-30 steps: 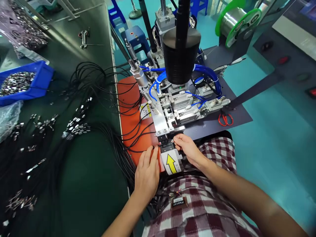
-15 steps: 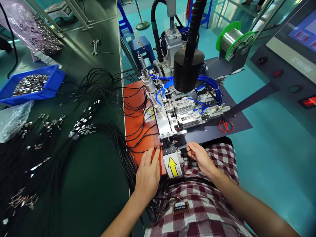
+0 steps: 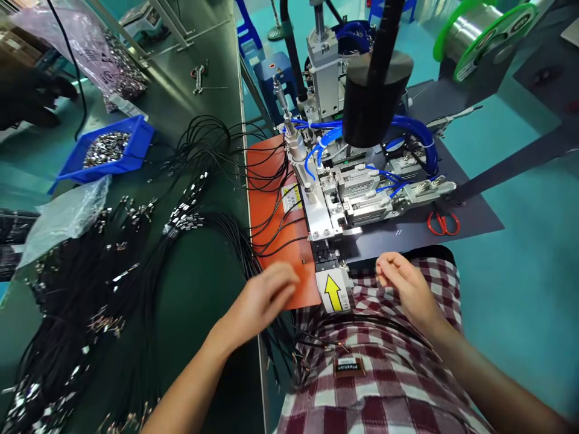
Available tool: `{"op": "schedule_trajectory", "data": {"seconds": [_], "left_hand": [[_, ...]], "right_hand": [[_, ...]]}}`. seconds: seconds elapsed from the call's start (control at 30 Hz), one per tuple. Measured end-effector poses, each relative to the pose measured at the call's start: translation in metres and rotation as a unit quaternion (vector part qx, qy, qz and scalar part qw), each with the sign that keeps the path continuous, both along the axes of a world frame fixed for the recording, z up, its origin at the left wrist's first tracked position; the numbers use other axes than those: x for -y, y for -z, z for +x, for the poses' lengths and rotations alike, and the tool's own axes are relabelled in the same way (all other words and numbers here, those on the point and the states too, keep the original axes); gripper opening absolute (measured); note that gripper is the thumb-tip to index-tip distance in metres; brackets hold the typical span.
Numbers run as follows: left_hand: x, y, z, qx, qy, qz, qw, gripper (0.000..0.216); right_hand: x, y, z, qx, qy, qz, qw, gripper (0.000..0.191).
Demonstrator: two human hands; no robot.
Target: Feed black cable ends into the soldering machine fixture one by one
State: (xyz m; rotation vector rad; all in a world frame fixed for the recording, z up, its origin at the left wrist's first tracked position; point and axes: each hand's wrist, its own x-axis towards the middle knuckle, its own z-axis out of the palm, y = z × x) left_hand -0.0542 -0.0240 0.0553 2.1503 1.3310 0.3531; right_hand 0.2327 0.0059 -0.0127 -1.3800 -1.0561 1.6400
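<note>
Presently, both hands are held apart, one on each side of the arrow-marked block (image 3: 333, 292) at the near end of the machine fixture (image 3: 344, 202). The left hand (image 3: 265, 295), blurred, is left of the block over the near edge of the orange mat (image 3: 271, 193), fingers loosely curled; whether it grips anything cannot be told. The right hand (image 3: 407, 283) is right of the block above the checked shirt (image 3: 384, 374), thumb and forefinger pinched together, contents too small to tell. Black cables (image 3: 230, 235) fan out left of the block; red scissors (image 3: 443, 223) lie beyond it, to the right.
</note>
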Motion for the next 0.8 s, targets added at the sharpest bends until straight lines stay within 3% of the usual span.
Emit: {"op": "schedule_trajectory", "data": {"seconds": [0.03, 0.07, 0.17, 0.3, 0.43, 0.57, 0.7, 0.8], "left_hand": [[0.014, -0.005, 0.001, -0.050, 0.059, -0.043, 0.996, 0.018], [0.026, -0.007, 0.003, -0.107, 0.097, -0.038, 0.989, 0.017], [0.049, -0.006, 0.005, -0.224, 0.129, 0.014, 0.966, 0.012], [0.051, -0.015, -0.002, -0.220, 0.119, -0.041, 0.967, 0.011], [0.059, -0.024, -0.014, -0.218, 0.089, -0.054, 0.971, 0.020], [0.074, 0.001, -0.026, -0.303, 0.123, 0.078, 0.942, 0.045], [0.082, 0.029, -0.042, -0.302, 0.163, 0.203, 0.917, 0.029], [0.085, 0.031, -0.051, -0.250, 0.157, 0.281, 0.913, 0.028]], "right_hand": [[0.003, -0.008, 0.001, 0.018, -0.040, 0.010, 0.999, 0.023], [0.005, -0.017, 0.002, 0.034, -0.074, 0.013, 0.997, 0.023], [0.010, -0.039, -0.002, 0.062, -0.150, 0.029, 0.986, 0.020], [0.011, -0.058, -0.020, 0.076, -0.252, 0.066, 0.962, 0.020], [0.013, -0.065, -0.058, 0.088, -0.402, 0.127, 0.903, 0.022], [0.018, -0.059, -0.093, 0.153, -0.465, 0.204, 0.848, 0.027], [0.029, -0.049, -0.101, 0.186, -0.509, 0.192, 0.818, 0.030], [0.037, -0.040, -0.105, 0.181, -0.513, 0.184, 0.819, 0.028]]}}
